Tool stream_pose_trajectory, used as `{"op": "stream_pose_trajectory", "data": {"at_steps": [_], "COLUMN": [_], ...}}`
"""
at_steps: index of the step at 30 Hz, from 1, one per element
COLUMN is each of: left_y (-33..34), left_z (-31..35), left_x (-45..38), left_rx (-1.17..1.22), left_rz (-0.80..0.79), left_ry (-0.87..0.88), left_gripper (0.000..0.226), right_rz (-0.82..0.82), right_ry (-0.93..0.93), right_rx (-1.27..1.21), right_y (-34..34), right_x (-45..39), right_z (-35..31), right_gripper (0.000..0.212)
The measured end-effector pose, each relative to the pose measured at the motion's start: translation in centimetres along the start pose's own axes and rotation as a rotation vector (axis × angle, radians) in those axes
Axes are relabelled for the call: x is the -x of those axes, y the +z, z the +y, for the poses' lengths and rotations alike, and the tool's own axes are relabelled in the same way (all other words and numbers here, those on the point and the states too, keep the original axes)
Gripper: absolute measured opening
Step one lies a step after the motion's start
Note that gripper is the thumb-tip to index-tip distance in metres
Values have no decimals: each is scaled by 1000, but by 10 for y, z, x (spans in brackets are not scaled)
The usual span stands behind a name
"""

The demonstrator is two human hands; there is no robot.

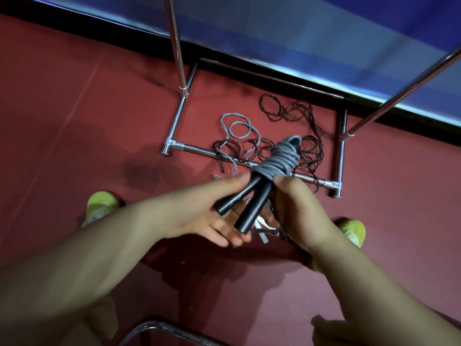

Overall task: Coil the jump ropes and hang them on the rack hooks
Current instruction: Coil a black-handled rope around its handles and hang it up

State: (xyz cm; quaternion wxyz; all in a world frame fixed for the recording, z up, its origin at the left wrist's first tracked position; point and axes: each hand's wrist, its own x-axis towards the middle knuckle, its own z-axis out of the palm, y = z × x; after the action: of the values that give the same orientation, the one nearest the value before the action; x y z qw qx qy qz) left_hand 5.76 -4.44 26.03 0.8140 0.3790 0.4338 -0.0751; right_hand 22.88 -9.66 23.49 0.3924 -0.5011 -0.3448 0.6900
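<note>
Both hands meet over the red floor [74, 101], holding a coiled grey jump rope [279, 158] whose cord is wound tightly round itself in a thick bundle above its two black handles [252, 208]. The right hand [296, 211] grips the bundle from the right, its thumb pressed against the lowest turns of cord and its fingers curled behind the handles. The left hand [212, 211] lies under the handles with its fingers straight and its palm up, its thumb touching the bundle at the top of the nearer handle. The handles splay apart and point down toward the person. Below, on the floor inside the chrome base of the rack [174, 146], lie two uncoiled ropes: a thin grey rope [237, 126] in loose loops and a dark brown rope [294, 113] in a tangle that crosses the front bar. A white handle [262, 233] shows beneath the hands. The rack's two upright chrome poles [177, 46] rise past a blue wall [324, 33]. A yellow-green shoe [102, 203] stands on each side.
</note>
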Motion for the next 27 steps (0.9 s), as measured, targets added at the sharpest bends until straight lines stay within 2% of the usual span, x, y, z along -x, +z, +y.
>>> {"op": "stream_pose_trajectory", "data": {"at_steps": [2, 4, 6, 8, 9, 12, 15, 18, 22, 27], "left_y": [-2, 1, 6, 8, 5, 0, 6, 11, 9, 3], "left_z": [-3, -9, -12, -7, -5, 4, 6, 3, -4, -6], "left_x": [-1, -5, -6, -1, 0, 6, 6, 3, -2, -7], "left_rx": [269, 458, 604, 685, 641, 235, 62, -126, -360, -438], "left_rz": [-276, -452, -602, -643, -577, -238, 9, 207, 372, 434], "left_ry": [-12, 7, 11, -57, -82, -35, 26, 105, 148, 133], "left_gripper": [81, 88, 83, 69, 65, 71, 70, 71, 63, 70], "right_rz": [-85, -153, -148, -99, -86, -41, -19, -14, 53, 125], "right_ry": [-35, -35, -45, -50, -57, -52, -23, 68, 173, 281], "right_rx": [-103, -160, -82, 29, 65, 148, 195, 192, 246, 463], "right_y": [-1, -1, 0, -1, -3, -7, -7, -7, -3, -1], "right_x": [3, 6, 7, 8, 9, 12, 9, 6, 5, 6], "right_z": [-3, -6, -8, -9, -9, -11, -10, -6, -3, -5], "right_gripper": [60, 69, 72, 71, 68, 57, 41, 36, 35, 51]}}
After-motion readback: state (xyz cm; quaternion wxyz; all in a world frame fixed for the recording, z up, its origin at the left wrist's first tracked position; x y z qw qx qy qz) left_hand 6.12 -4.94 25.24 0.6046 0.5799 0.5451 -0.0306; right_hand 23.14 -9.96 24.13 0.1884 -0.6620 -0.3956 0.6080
